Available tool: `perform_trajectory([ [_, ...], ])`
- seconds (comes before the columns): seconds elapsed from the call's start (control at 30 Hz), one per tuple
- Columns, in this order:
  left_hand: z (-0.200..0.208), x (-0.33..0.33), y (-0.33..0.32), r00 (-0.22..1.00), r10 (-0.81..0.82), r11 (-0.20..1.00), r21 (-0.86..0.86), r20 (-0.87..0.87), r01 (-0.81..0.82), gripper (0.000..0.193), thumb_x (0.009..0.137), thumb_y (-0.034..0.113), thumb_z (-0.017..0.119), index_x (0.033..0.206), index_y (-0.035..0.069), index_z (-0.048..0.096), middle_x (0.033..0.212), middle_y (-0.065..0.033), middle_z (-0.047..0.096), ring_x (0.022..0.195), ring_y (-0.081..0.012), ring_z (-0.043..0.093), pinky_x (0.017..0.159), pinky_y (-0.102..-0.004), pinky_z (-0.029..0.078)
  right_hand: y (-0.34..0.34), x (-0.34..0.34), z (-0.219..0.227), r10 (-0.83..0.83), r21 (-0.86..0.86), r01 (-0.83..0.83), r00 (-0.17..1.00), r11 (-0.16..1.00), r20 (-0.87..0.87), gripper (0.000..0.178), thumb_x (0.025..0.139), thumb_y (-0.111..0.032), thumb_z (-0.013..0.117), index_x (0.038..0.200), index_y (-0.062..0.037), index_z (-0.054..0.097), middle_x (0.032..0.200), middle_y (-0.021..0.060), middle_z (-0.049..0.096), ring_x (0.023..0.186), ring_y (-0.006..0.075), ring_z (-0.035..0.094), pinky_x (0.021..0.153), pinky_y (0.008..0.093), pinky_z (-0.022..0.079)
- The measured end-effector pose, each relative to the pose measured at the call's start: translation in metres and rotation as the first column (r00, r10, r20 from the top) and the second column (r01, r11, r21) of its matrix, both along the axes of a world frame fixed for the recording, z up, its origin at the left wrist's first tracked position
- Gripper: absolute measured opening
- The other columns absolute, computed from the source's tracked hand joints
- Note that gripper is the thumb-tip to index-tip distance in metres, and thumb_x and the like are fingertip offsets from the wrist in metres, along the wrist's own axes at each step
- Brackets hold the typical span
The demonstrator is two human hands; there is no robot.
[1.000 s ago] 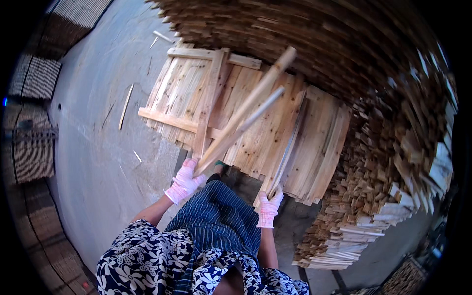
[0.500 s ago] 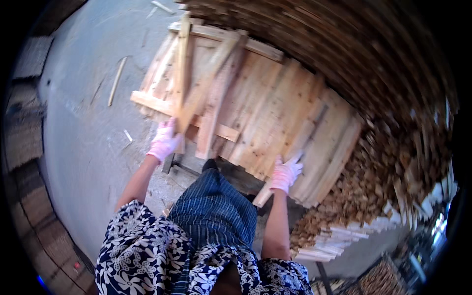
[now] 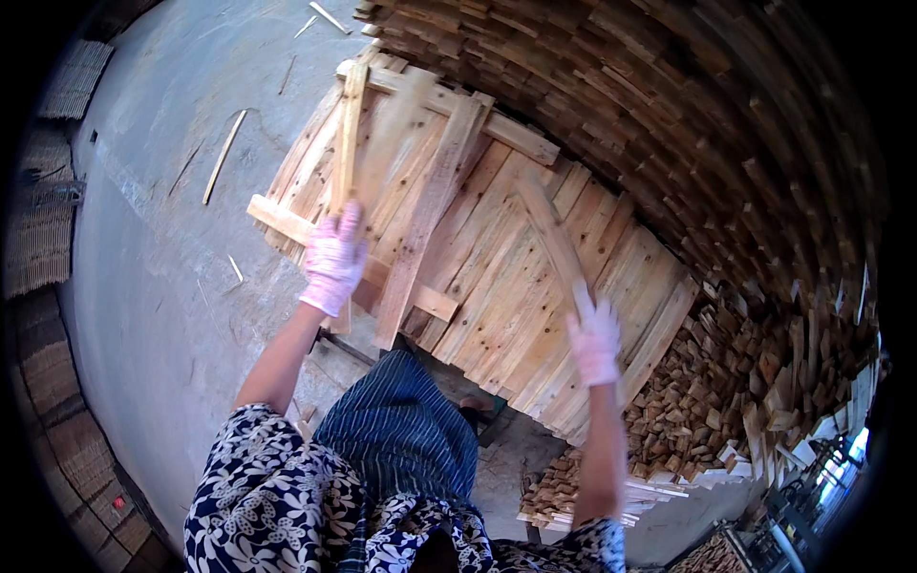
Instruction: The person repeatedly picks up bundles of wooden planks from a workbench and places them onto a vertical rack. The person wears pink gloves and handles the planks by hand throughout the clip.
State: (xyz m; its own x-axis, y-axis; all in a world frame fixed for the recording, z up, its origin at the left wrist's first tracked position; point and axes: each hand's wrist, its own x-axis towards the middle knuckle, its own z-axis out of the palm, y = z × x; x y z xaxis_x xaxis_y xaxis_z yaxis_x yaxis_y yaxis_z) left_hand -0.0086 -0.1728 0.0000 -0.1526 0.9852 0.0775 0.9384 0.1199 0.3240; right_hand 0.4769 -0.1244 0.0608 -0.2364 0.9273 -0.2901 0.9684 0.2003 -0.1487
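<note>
My left hand (image 3: 332,263), in a pale pink glove, closes round the near end of a motion-blurred wooden board (image 3: 394,138). Just beside that hand, a narrow board (image 3: 348,134) lies lengthwise. My gloved right hand (image 3: 594,342), smeared by motion, grips the near end of another slanting board (image 3: 552,229). Underneath is a broad layer of side-by-side planks (image 3: 506,277). Two crosspieces lie at the left part: a far one (image 3: 521,137) and a near one (image 3: 280,218). Between my hands a rougher board (image 3: 435,210) rests across both.
A tall stack of wood pieces (image 3: 669,115) rises along the far right side. Cut wood ends (image 3: 707,382) are piled at the right. Loose strips, one long sliver (image 3: 224,158) among them, lie on the grey floor (image 3: 153,286). Stacked bundles (image 3: 43,353) line the left edge.
My left hand has moved slightly right, and its board has shifted. The right hand has gone right; its board, earlier lying along the planks, now slants the other way. My view has also shifted.
</note>
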Motion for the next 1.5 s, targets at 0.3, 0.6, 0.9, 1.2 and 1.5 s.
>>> perform_trajectory([
  [0.3, -0.025, -0.018, 0.094, 0.938, 0.345, 0.866, -0.399, 0.042, -0.301, 0.081, 0.079, 0.037, 0.079, 0.142, -0.002, 0.048, 0.140, -0.0255, 0.053, 0.133, -0.0407, 0.049, 0.115, -0.0431, 0.039, 0.146, 0.072, -0.052, 0.134, -0.055, -0.131, 0.989, 0.990, 0.059, 0.074, 0.091, -0.003, 0.055, 0.153, -0.0421, 0.044, 0.134, 0.0166, 0.055, 0.125, 0.0393, 0.053, 0.106, 0.0521, 0.044],
  [0.6, 0.049, 0.006, 0.062, 0.649, 0.564, 0.820, -0.443, 0.510, -0.363, 0.079, 0.085, 0.019, 0.070, 0.153, 0.001, 0.034, 0.110, -0.0136, 0.061, 0.094, -0.0271, 0.064, 0.083, -0.0387, 0.055, 0.156, 0.075, -0.058, 0.165, -0.138, -0.154, 0.984, 0.978, 0.073, 0.060, 0.106, -0.012, 0.033, 0.154, -0.0474, 0.040, 0.147, 0.0188, 0.048, 0.139, 0.0390, 0.046, 0.115, 0.0517, 0.034],
  [0.9, 0.079, 0.175, -0.188, -0.180, 0.580, 0.728, -0.605, 0.794, -0.321, 0.051, 0.088, 0.040, 0.079, 0.122, 0.008, 0.058, 0.091, -0.0052, 0.062, 0.085, -0.0213, 0.063, 0.082, -0.0395, 0.054, 0.145, 0.102, -0.061, 0.252, -0.027, -0.251, 0.966, 0.968, 0.066, 0.083, 0.090, 0.005, 0.050, 0.157, -0.0421, 0.039, 0.148, 0.0206, 0.049, 0.137, 0.0399, 0.049, 0.115, 0.0524, 0.036],
  [1.2, -0.002, 0.246, -0.302, -0.570, 0.599, 0.390, -0.827, 0.562, -0.406, 0.032, 0.094, 0.031, 0.078, 0.109, 0.012, 0.058, 0.091, -0.0028, 0.062, 0.080, -0.0202, 0.061, 0.076, -0.0429, 0.056, 0.141, 0.118, -0.089, 0.303, 0.117, -0.309, 0.950, 0.944, 0.072, 0.072, 0.097, -0.004, 0.043, 0.156, -0.0439, 0.039, 0.147, 0.0194, 0.049, 0.131, 0.0392, 0.053, 0.110, 0.0544, 0.041],
  [1.5, -0.060, 0.332, -0.385, -0.718, 0.675, 0.557, -0.756, 0.171, 0.343, 0.047, 0.093, 0.037, 0.077, 0.118, 0.001, 0.059, 0.120, -0.0217, 0.063, 0.115, -0.0459, 0.063, 0.095, -0.0730, 0.053, 0.082, 0.129, -0.054, 0.149, 0.261, -0.179, 0.980, 0.949, 0.130, 0.060, 0.096, -0.013, 0.049, 0.153, -0.0305, 0.044, 0.147, 0.0244, 0.048, 0.137, 0.0465, 0.044, 0.115, 0.0597, 0.034],
])
